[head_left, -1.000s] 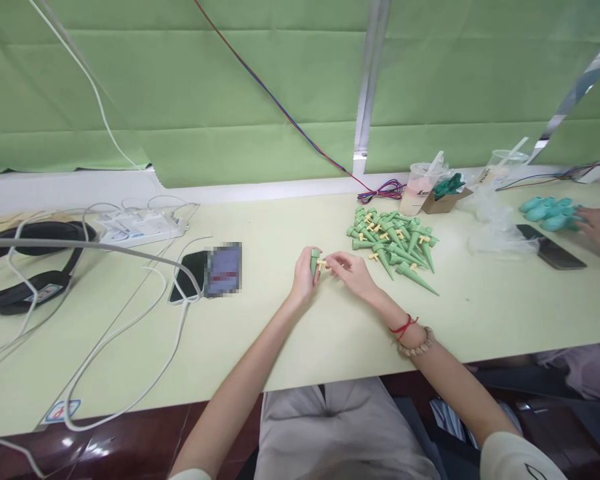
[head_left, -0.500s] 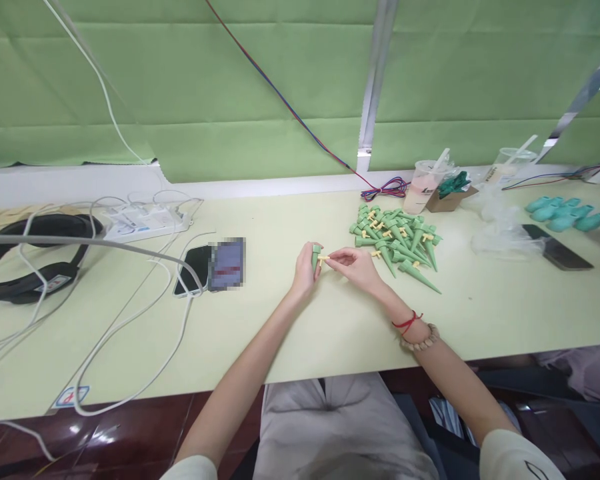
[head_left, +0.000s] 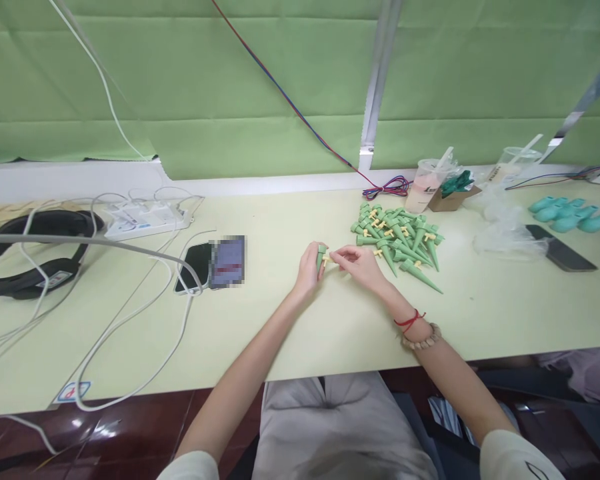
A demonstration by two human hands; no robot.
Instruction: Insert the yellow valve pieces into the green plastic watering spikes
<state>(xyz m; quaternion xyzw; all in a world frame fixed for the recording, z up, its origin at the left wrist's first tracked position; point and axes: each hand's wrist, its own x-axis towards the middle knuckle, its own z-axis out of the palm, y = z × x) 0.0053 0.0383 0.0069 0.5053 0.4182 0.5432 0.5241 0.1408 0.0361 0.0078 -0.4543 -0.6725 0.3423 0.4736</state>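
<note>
My left hand (head_left: pixel 308 270) is closed around a green plastic watering spike (head_left: pixel 321 255), whose capped end shows above the fingers while the rest is hidden in the palm. A small yellow valve (head_left: pixel 327 261) sticks out of the spike's side toward the right. Thumb and fingertips of my right hand (head_left: pixel 357 263) are pinched at the outer end of that valve. Just right of my hands lies a pile of green spikes (head_left: pixel 397 237) with yellow valves, one spike (head_left: pixel 420 275) lying at its front edge.
Two phones (head_left: pixel 227 261), a headset (head_left: pixel 35 253), a power strip (head_left: pixel 147 220) and loose white cables lie to the left. Behind the pile stand a drink cup (head_left: pixel 424 187) and a small cardboard box (head_left: pixel 453 199). Farther right are plastic bags, a dark phone (head_left: pixel 563 250) and teal bulb-shaped pieces (head_left: pixel 570 215).
The spike's top has shifted slightly right in my left hand. My right hand stays at the valve with its fingers slightly moved. The other person's hand at the right edge is out of view.
</note>
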